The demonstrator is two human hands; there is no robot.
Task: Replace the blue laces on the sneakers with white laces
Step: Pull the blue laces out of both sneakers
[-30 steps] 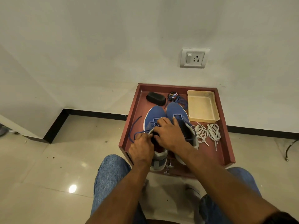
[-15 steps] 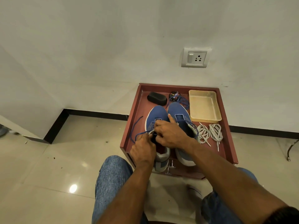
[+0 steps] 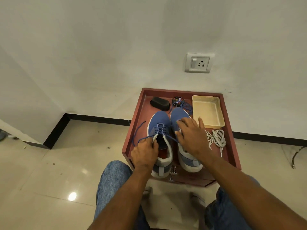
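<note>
Low reddish-brown wooden table with a raised rim (image 3: pixel 132 130) stands against a plain off-white wall (image 3: pixel 99 47), on glossy cream floor tiles (image 3: pixel 49 180) with a black skirting strip (image 3: pixel 93 117) along the wall base. White wall socket with switch (image 3: pixel 198 63) sits at 12 o'clock above the table. A small metal knob (image 3: pixel 172 173) shows on the table's front.

On the table: black oval shoe brush (image 3: pixel 160 103) at 11 o'clock, round black shoe polish tin (image 3: pixel 178 101) beside it at 12, lid lettering partly readable as "CHE..." and the rest too small. Empty cream rectangular plastic tray (image 3: pixel 207 112) at 1 o'clock. Two coiled white laces (image 3: pixel 218 138) lie at 3 o'clock, just below the tray.

Pair of blue mesh sneakers with grey heels, toes pointing at the wall, in the middle. Left sneaker (image 3: pixel 159 130) has its blue lace (image 3: pixel 159 130) threaded only in the lower eyelets, loose end trailing toward 9 o'clock. Right sneaker (image 3: pixel 179 117) is partly covered; a loose blue lace (image 3: pixel 187 107) lies by its toe.

Left hand (image 3: pixel 144 153) is curled, gripping the left sneaker at its collar edge. Right hand (image 3: pixel 191 135) has its fingers spread and straight, over the right sneaker; contact can't be confirmed.

Blue denim knees (image 3: pixel 113 180) at 6 o'clock.
</note>
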